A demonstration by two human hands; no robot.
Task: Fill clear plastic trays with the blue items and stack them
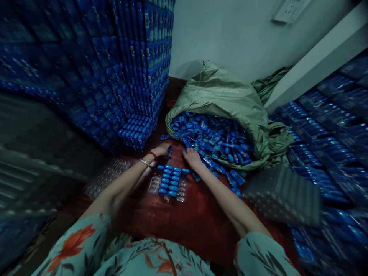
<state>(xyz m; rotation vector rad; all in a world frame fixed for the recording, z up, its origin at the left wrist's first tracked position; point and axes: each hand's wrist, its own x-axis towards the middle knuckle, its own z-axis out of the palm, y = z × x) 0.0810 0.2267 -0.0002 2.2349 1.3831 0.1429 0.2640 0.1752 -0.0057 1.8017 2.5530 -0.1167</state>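
Observation:
My left hand (162, 149), with a red beaded bracelet and a silver bangle, is closed around a small blue pack (170, 150). To its right, my right hand (192, 158) has its fingers bent onto another small blue piece at the mouth of a green woven sack (212, 92). Loose blue packs (207, 134) fill the sack and spill onto the red surface. Just below my hands lies a clear moulded tray (155, 184), partly filled with two columns of glossy blue oval pieces (173, 183). Some of its outer hollows hold nothing.
Tall stacks of blue packs (138, 57) rise at the left, with more blue stacks (316, 142) at the right. Nested clear trays (287, 195) lie right of the sack, and other clear trays (110, 176) lie left. A wall socket (287, 10) is above.

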